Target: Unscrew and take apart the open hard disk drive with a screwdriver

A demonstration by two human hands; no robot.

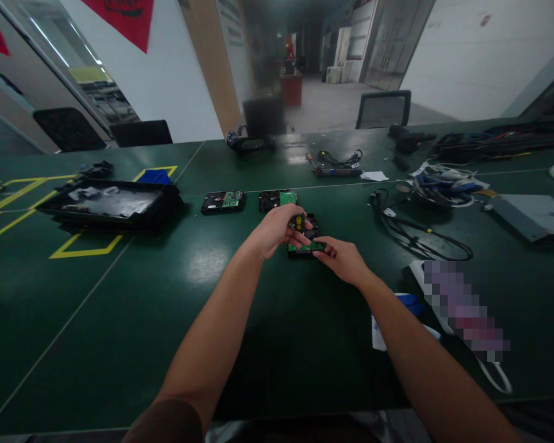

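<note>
A hard drive (300, 250) with a green circuit board lies on the green table in front of me. My left hand (277, 229) reaches over it, fingers curled round a small tool with a yellow-and-black handle (298, 221). Most of that tool, its tip included, is hidden by the fingers. At the drive's near right corner, my right hand (339, 258) grips the edge between thumb and fingers. Just beyond my left hand is a second hard drive (270, 200), and a third hard drive (222, 202) sits to the left; both show green boards.
Black trays (115, 206) are stacked at the left by yellow tape markings. To the right lie a black cable (415, 240), a bundle of wires (447, 184), a grey metal box (530, 215) and a white, partly pixelated object (436, 298). A screwdriver-like tool (337, 172) rests farther back.
</note>
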